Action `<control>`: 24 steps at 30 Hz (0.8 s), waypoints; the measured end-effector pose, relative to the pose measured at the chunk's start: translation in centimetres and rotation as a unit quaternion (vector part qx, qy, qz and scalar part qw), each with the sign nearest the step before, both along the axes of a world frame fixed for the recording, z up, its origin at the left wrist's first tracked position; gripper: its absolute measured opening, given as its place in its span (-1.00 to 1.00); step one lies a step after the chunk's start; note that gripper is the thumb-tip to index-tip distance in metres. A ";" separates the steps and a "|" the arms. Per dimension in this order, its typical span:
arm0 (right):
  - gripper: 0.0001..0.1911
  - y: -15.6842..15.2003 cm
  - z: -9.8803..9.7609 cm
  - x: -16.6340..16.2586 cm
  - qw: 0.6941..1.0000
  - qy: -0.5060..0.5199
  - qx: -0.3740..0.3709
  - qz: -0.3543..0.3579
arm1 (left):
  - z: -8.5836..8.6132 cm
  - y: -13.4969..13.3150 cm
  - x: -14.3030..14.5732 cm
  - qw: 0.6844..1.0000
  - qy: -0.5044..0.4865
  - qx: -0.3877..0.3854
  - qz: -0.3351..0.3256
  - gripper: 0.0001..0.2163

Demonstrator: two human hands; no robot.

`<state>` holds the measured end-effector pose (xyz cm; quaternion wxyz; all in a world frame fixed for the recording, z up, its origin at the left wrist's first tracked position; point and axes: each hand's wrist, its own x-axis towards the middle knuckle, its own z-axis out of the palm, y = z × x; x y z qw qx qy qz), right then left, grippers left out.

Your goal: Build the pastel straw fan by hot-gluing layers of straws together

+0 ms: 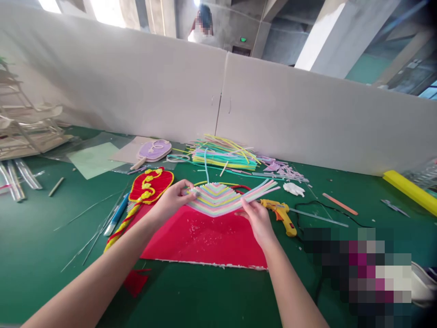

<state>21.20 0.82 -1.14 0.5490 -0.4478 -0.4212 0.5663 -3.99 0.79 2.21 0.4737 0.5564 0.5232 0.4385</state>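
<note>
A chevron-shaped piece made of pastel straws [221, 197] lies on a red sheet [205, 239] on the green table [41, 255]. My left hand [172, 199] pinches the left end of the straw piece, fingers closed on it. On the piece's right side my right hand [257, 218] has its fingers curled round the straw ends. A red fan-shaped ornament with yellow cord [148, 187] lies just left of my left hand.
A yellow glue gun [282, 214] with a black cable sits right of my right hand. A pile of loose coloured straws [221, 155] lies behind. A purple fan ornament [154, 150], a blue cutter [118, 214], clear rods, a yellow bar [409, 191] and a cardboard wall [290, 118] surround the work.
</note>
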 end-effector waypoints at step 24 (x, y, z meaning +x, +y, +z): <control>-0.68 -0.2 -0.4 0.0 0.998 0.019 -0.045 -0.046 | -2.4 -0.8 1.0 0.999 -0.022 -0.049 -0.004 -0.57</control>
